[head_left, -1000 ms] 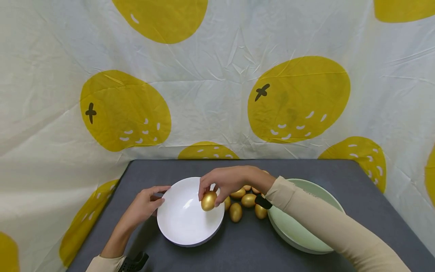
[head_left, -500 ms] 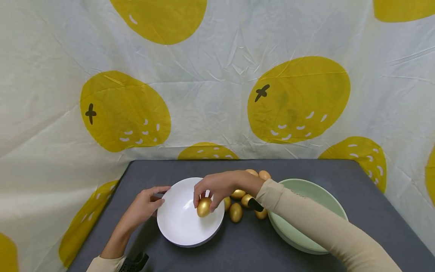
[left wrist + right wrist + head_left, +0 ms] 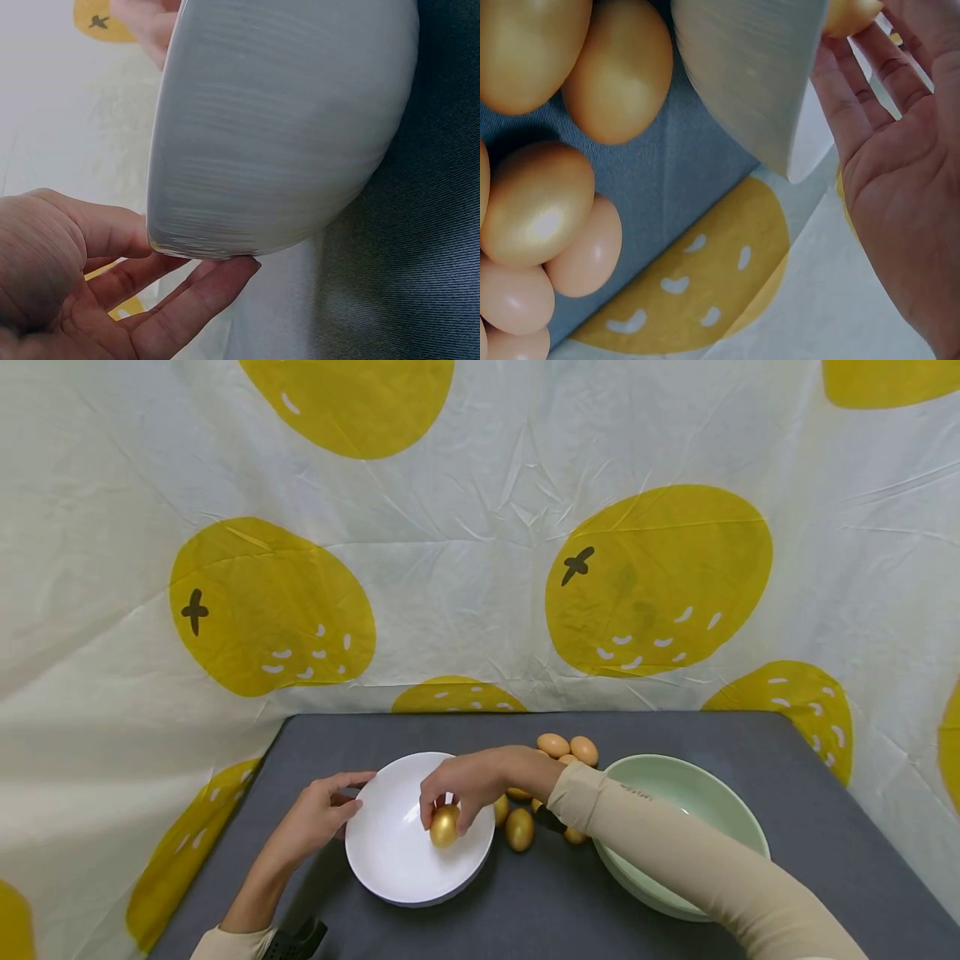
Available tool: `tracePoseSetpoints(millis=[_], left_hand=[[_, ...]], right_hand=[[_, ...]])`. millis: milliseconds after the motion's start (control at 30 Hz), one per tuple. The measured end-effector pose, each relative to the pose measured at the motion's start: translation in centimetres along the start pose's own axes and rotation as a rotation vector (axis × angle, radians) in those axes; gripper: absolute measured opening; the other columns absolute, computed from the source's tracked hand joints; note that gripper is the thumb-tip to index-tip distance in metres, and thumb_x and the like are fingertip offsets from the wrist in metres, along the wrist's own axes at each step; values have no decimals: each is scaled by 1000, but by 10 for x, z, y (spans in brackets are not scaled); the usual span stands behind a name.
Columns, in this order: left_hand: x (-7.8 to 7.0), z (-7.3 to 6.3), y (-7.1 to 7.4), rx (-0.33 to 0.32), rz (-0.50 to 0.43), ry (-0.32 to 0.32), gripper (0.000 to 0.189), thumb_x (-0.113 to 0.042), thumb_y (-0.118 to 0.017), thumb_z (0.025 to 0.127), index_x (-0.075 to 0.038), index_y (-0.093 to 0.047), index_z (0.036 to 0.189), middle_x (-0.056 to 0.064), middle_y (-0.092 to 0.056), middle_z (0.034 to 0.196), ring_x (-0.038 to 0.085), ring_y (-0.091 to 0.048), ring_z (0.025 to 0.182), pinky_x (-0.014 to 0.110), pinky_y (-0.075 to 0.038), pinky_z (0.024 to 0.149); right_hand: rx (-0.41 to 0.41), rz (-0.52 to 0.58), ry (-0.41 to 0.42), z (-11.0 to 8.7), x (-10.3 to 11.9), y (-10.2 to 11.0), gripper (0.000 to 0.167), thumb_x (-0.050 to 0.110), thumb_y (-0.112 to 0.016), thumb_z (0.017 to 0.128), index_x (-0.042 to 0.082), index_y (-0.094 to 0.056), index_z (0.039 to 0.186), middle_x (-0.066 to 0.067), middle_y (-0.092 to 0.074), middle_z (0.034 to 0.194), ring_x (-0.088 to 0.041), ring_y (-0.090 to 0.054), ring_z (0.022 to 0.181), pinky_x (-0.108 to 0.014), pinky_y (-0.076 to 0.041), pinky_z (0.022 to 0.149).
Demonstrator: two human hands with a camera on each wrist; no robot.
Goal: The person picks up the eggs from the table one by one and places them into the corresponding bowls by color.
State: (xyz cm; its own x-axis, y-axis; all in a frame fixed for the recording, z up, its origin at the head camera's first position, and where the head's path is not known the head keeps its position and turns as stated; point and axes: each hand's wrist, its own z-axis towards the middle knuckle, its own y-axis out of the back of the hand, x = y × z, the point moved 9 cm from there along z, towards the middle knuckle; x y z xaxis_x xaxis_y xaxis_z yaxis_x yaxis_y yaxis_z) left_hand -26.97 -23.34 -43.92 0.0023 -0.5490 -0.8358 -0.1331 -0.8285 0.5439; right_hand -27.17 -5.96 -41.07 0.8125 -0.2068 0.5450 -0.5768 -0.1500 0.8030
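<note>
In the head view a golden egg is held low inside the white bowl by my right hand, fingertips on one side and thumb on the other. The right wrist view shows part of this egg in the fingers, just past the bowl's rim. My left hand rests against the bowl's left side. Up close in the left wrist view, its extended fingers touch the outer wall and the thumb meets the rim. No other egg shows in the bowl.
Right of the white bowl lie several golden eggs, partly hidden by my right arm. Behind them are several brown eggs. A pale green bowl stands farther right under the forearm. A fruit-print cloth hangs behind the dark table.
My right hand has moved left and down with the golden egg, deeper into the white bowl. More brown eggs have come into view behind the arm. My left hand has stayed at the bowl.
</note>
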Motion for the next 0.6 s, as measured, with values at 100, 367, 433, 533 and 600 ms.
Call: tracePoseSetpoints(millis=[100,367,433,533,600], left_hand=[[0,-1,0,-1,5,-8,43,-1,-65,95,-11,-65,137,20,-63,132,23,-71,88,38,-61,61],[2,0,0,-21,29,0,44,0,-65,95,-14,-66,136,19,-62,134,23,-71,90,37,-61,62],[2,0,0,-23,31,-4,44,0,-65,95,-14,-66,136,19,-61,135,23,-71,91,37,-61,61],[2,-1,-1,-22,26,-13,43,0,-66,95,-13,-66,136,20,-61,135,23,-71,91,36,-61,60],[1,-1,-2,-17,22,-24,43,0,-66,95,-12,-65,136,20,-61,135,23,-71,91,36,-61,60]], right_hand=[[16,-48,1,4,-2,-5,36,5,-83,82,13,-71,115,6,-64,108,-5,-56,100,-16,-49,91],[72,-122,-52,13,-6,-19,35,8,-84,83,16,-71,114,9,-64,105,-4,-57,97,-16,-48,92],[89,-134,-76,14,-7,-23,34,7,-83,83,17,-71,114,10,-64,105,-4,-57,97,-15,-47,92],[111,-163,-97,17,-9,-30,34,8,-83,83,19,-71,113,12,-64,104,-3,-56,96,-12,-45,90],[123,-169,-104,18,-10,-33,33,9,-83,83,19,-71,113,12,-64,104,-3,-55,96,-10,-43,88]])
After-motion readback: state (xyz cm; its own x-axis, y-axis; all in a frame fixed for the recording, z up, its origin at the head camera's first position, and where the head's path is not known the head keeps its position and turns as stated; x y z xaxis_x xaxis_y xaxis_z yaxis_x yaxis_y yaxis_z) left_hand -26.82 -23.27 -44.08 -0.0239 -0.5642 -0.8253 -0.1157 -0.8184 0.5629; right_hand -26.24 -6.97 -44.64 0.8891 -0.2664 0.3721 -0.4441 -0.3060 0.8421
